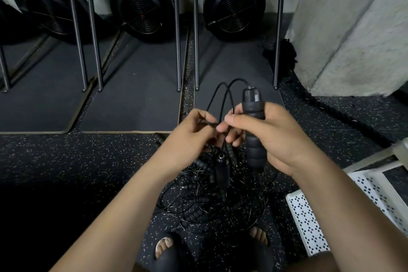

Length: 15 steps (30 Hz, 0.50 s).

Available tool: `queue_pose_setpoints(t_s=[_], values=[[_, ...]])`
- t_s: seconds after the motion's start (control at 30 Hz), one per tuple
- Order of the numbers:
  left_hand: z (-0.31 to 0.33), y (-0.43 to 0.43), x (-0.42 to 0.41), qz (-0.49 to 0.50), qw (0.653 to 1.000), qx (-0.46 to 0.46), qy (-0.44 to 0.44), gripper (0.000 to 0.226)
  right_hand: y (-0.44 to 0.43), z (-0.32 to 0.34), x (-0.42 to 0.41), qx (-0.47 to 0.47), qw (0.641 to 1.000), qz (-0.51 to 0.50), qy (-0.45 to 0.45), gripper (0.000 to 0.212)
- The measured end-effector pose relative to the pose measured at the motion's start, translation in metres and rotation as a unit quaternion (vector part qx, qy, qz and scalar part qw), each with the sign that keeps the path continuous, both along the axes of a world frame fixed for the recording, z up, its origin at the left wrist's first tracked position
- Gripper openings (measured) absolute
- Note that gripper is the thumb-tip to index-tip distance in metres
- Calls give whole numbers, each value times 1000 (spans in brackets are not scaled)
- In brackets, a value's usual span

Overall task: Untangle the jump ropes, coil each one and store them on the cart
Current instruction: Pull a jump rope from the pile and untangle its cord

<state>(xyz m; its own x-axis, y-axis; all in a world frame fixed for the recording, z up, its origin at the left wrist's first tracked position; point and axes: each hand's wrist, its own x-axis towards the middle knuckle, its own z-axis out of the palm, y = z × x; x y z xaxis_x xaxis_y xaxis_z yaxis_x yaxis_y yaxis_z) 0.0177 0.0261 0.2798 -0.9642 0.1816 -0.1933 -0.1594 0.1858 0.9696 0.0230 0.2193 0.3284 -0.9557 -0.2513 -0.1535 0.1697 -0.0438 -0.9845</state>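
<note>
Right hand (280, 139) clamps one handle (255, 152) upright, likely to keep its cord (224, 97) taut; left hand (187, 137) pinches that cord above the rope tangle (212, 203) on the floor (88, 161), near the cart (309, 223) edge.

Your right grip (271, 134) holds a jump rope handle (254, 130) upright, just right of your left grip (194, 132), which pinches the cord (224, 97) that loops up behind both. A second handle (221, 172) hangs below, between your forearms. Under it the tangle of jump ropes (212, 201) lies on the floor (88, 161), just ahead of your feet (164, 248). The cart (309, 223) stands to your right. Mats (136, 95) lie ahead, with three fan wheels (143, 4) behind them. A pillar (353, 28) rises at the right rear, with a thick rope (331, 108) along its base.
</note>
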Motion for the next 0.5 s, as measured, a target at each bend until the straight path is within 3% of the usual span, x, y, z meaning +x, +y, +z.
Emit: queue_pose_setpoints(t_s=[0.27, 0.37, 0.5], values=[[-1, 14, 6, -94, 992, -31, 73, 14, 8, 8, -7, -144, 979, -143, -2, 11], [2, 13, 8, -113, 992, -6, 53, 5, 13, 7, -12, -175, 969, -174, -26, 8], [3, 19, 13, -134, 990, 21, 35, 28, 16, 1, -17, -194, 958, -199, -72, 4]])
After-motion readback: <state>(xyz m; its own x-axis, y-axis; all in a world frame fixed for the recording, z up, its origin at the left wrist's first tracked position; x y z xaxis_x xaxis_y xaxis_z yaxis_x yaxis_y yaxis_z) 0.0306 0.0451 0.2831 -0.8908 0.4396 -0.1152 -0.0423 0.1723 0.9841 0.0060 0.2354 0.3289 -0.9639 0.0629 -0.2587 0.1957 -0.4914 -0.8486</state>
